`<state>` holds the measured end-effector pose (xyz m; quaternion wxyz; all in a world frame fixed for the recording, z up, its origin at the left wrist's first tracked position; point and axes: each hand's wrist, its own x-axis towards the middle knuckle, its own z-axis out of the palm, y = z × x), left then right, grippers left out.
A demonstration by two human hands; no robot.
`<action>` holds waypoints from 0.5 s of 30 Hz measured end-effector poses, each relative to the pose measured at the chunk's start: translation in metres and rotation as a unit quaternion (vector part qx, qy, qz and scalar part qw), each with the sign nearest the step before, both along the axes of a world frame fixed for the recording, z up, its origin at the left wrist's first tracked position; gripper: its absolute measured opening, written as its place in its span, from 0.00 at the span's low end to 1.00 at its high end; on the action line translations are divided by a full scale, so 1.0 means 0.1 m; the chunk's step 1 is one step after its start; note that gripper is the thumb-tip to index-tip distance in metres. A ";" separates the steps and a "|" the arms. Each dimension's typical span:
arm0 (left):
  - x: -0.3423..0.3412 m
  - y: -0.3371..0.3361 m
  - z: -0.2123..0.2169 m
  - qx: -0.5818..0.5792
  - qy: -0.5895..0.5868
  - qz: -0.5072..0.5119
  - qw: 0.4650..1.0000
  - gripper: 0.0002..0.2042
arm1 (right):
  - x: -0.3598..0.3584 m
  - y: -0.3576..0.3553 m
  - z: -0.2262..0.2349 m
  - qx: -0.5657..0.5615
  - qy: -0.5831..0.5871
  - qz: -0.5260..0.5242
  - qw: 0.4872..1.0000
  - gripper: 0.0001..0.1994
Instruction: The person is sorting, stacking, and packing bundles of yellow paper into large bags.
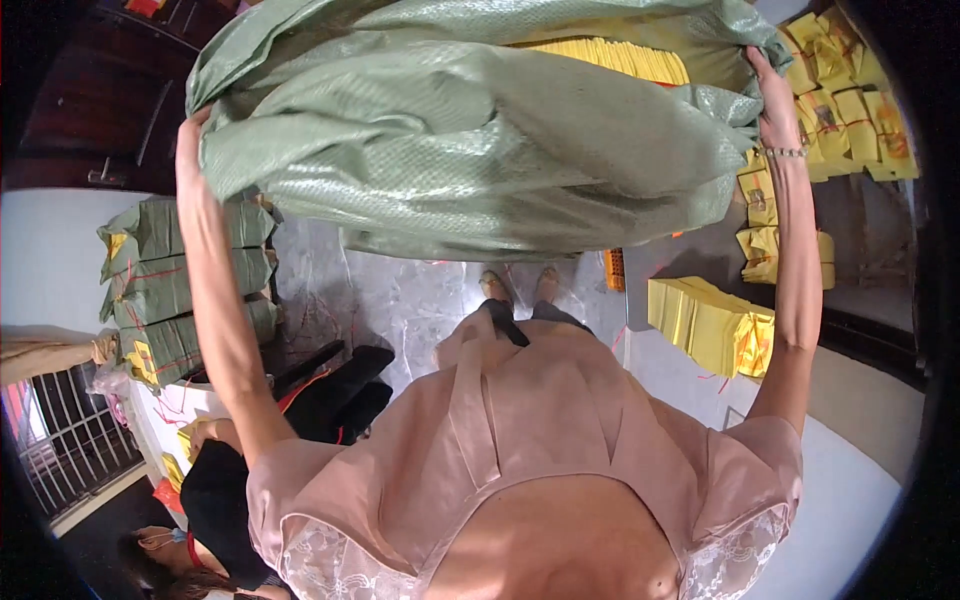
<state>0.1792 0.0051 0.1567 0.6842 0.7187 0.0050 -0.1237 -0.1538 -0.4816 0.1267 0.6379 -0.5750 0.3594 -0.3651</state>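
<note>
I hold a big green woven sack (470,140) up in front of me with both arms stretched out. My left hand (190,150) grips its left edge and my right hand (772,105) grips its right edge near the mouth. A stack of yellow paper (610,58) shows inside the open top of the sack. The sack hangs above the grey floor and hides most of what lies beyond it.
Tied green sacks (180,290) are stacked at the left. Yellow paper bundles (710,320) lie at the right, with more yellow packs (840,110) farther back. Another person in black (220,490) sits low at the left. A metal grille (60,440) stands at far left.
</note>
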 end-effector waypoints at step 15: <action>-0.66 2.10 -0.09 0.030 -0.451 0.107 0.886 0.18 | -0.82 1.34 1.00 -0.245 -0.047 -0.031 0.968 0.14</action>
